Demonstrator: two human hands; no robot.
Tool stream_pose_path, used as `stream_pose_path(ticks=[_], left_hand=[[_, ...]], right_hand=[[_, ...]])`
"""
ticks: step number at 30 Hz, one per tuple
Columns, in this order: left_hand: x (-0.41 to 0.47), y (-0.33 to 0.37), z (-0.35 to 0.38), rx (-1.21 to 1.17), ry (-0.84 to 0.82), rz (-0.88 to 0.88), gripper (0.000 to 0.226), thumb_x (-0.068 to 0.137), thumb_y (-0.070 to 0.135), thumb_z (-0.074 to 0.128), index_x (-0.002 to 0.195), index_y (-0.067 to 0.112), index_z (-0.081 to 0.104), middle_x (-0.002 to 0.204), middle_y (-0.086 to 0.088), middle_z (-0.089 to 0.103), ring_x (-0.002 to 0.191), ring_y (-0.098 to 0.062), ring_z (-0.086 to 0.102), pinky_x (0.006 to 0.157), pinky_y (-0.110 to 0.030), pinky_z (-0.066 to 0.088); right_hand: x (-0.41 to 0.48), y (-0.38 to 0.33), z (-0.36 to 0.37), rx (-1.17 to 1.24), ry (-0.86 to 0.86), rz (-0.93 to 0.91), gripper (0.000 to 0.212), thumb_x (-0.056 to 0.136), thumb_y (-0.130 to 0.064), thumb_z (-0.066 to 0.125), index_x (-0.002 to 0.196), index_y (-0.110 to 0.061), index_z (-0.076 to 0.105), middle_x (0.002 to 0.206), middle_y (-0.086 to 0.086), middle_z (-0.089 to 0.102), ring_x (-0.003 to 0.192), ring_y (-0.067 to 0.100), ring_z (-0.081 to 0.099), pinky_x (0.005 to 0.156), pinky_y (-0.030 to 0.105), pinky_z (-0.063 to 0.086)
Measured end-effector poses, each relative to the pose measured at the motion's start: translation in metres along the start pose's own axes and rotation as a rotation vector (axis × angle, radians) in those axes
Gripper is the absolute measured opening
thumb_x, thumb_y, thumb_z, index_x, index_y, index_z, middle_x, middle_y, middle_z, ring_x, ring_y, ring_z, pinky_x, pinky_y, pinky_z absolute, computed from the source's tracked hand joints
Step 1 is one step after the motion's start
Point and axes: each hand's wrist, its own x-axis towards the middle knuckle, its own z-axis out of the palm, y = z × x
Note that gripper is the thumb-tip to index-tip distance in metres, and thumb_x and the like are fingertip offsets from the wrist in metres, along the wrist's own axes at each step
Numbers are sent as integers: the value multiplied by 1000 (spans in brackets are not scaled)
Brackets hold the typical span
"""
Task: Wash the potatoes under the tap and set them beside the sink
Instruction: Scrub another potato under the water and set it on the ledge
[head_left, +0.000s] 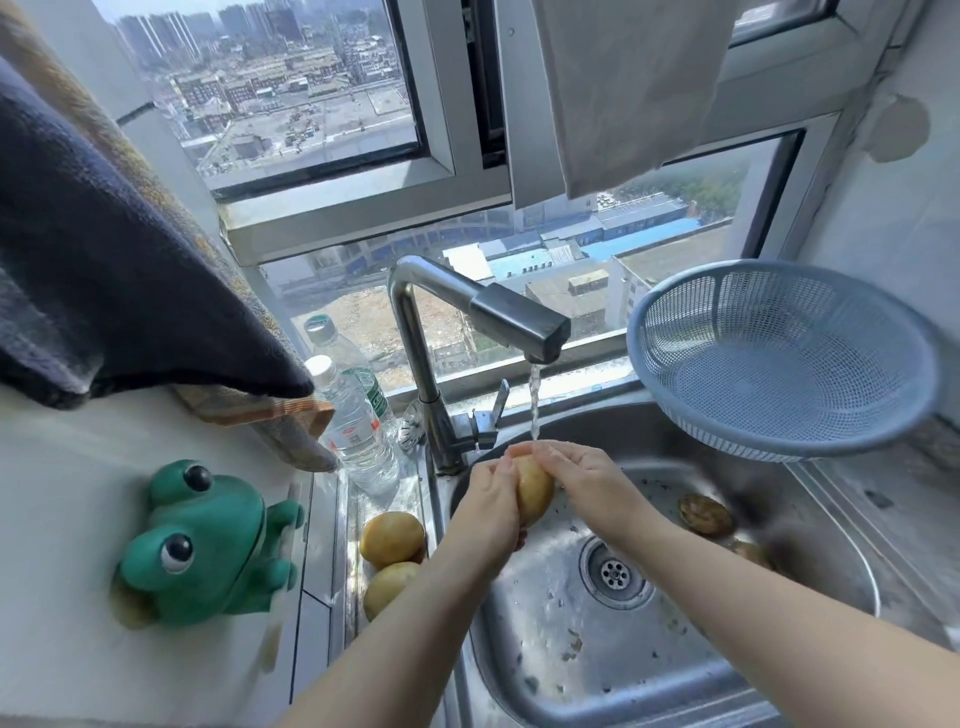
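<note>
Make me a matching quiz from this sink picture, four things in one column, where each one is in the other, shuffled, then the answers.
Things:
1. colander
2. frog
3. held potato
4. water bottle

Places:
A. between both hands, under the tap's stream
B. behind the two potatoes left of the sink
C. propped at the sink's right rear corner
D. on the white surface at far left

Pairs: 1-C, 2-D, 3-A, 4-B

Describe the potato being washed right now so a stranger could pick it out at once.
Start at the steel tap over the sink and follow its stream of water down. It lands on a yellowish potato clasped between the left hand and right hand. Unlike the two potatoes lying on the ledge left of the sink, this one is held above the basin.
</note>
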Motion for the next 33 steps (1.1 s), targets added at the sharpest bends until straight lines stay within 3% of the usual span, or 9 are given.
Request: stream_pose_path(ticks=[5, 10, 15, 20, 25, 29, 31, 33], left_hand=[[1, 3, -3, 3, -29, 16, 35, 103, 40, 29, 118, 13, 46, 89, -8, 52, 65, -15, 47, 56, -26, 41], [4, 4, -12, -21, -60, -23, 34, 103, 37, 33, 120, 13, 50, 102, -10, 56, 74, -17, 51, 63, -29, 44], [4, 3, -14, -41, -89, -26, 34, 103, 38, 32, 119, 15, 50, 99, -7, 55, 73, -16, 51, 65, -31, 44], [5, 6, -15, -60, -95, -9, 32, 103, 38, 32, 114, 16, 52, 92, -6, 55, 69, -16, 50, 61, -29, 43], [6, 6, -19, -91, -126, -59, 35, 103, 40, 33, 118, 17, 53, 94, -7, 56, 68, -14, 53, 56, -25, 46], [8, 4, -16, -65, -125, -19, 37, 102, 42, 32, 118, 15, 51, 93, -5, 55, 69, -13, 52, 58, -25, 46], [9, 3, -17, -85, -134, -37, 36, 102, 43, 32, 118, 17, 53, 91, -7, 54, 65, -13, 51, 55, -26, 46], [8, 3, -17, -157, -157, -99, 37, 102, 43, 33, 116, 19, 56, 83, -9, 53, 58, -14, 49, 52, -26, 46]], right_hand=[[-3, -2, 1, 34, -43, -31, 22, 93, -27, 54, 110, -20, 68, 106, -3, 71, 102, 7, 65, 84, 14, 50], [2, -5, -12, 57, -248, 81, 40, 86, -31, 57, 124, -21, 58, 124, -2, 65, 118, 11, 58, 105, 32, 42], [6, -18, -29, 100, -431, 157, 44, 91, -4, 54, 133, -15, 49, 129, 3, 62, 119, 16, 58, 104, 28, 44], [10, -10, -15, 54, -257, 76, 47, 85, -13, 63, 131, -10, 53, 124, 7, 65, 116, 16, 60, 103, 31, 45], [8, -18, -24, -25, -406, 109, 54, 87, 1, 62, 136, -13, 47, 130, 5, 61, 119, 14, 58, 101, 26, 46], [12, -14, -13, -20, -224, 72, 34, 90, -12, 62, 124, -10, 60, 115, 6, 69, 108, 15, 65, 92, 22, 51], [14, -12, -9, -46, -161, 79, 24, 95, -19, 53, 115, -12, 66, 108, 3, 72, 98, 9, 66, 80, 14, 51], [14, -14, -10, -58, -127, 103, 27, 99, -23, 44, 105, -16, 69, 101, -1, 73, 90, 2, 66, 75, 13, 47]])
